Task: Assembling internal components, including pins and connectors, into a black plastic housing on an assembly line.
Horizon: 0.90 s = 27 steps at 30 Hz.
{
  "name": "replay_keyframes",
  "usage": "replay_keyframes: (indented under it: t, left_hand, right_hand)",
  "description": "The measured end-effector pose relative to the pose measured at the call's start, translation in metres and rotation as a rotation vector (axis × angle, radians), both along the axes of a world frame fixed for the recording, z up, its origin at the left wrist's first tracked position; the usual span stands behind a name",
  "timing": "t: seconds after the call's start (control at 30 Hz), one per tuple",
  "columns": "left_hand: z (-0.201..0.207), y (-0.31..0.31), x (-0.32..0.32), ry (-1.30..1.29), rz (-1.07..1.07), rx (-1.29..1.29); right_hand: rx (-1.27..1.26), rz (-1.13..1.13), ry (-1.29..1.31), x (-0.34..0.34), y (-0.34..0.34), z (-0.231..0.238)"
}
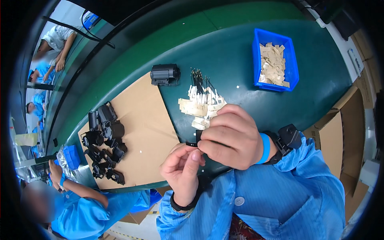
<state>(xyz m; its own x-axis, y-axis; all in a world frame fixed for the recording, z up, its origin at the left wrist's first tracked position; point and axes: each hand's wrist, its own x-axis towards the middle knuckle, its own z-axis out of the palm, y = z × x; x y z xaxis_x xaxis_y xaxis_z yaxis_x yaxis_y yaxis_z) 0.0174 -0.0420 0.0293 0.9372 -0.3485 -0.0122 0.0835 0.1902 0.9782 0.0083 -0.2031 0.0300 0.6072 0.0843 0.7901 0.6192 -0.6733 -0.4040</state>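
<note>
Close in front of my chest, my two hands meet over a small, flat black piece [191, 144]; its exact kind I cannot make out. My left hand [182, 170] pinches its lower end between thumb and fingers. Curled over it from the right, my right hand [232, 138] grips the upper part, and its fingers hide much of the piece. Just beyond the fingertips lies a bundle of thin black cables [198, 82] with white ends. Cream-coloured flat tabs [192, 107] are heaped at the bundle's near end, partly behind my right hand.
A blue bin [295, 60] of cream tabs stands at the far right of the green table [236, 48]. To the left, several black plastic housings [114, 131] rest on a cardboard sheet [148, 120]; another black housing [165, 74] sits at its far corner. A co-worker's arm [82, 188] is at lower left.
</note>
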Motion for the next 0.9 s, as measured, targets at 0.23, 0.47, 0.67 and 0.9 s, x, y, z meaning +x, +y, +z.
replay_keyframes:
  t: [0.23, 0.47, 0.67, 0.9]
  left_hand:
    - [0.003, 0.002, -0.008, 0.071, 0.107, -0.161]
    - [0.001, 0.007, -0.007, 0.186, 0.13, -0.159]
    - [-0.001, 0.015, -0.003, 0.145, 0.08, -0.101]
    - [-0.001, 0.017, -0.003, 0.083, 0.045, -0.063]
  right_hand:
    - [-0.168, -0.057, -0.084, -0.01, 0.008, 0.005]
    - [-0.206, -0.005, -0.03, -0.01, 0.007, 0.008]
    - [0.257, 0.259, 0.535, 0.006, -0.019, 0.014]
    - [0.61, 0.6, 1.071, 0.013, -0.018, 0.001]
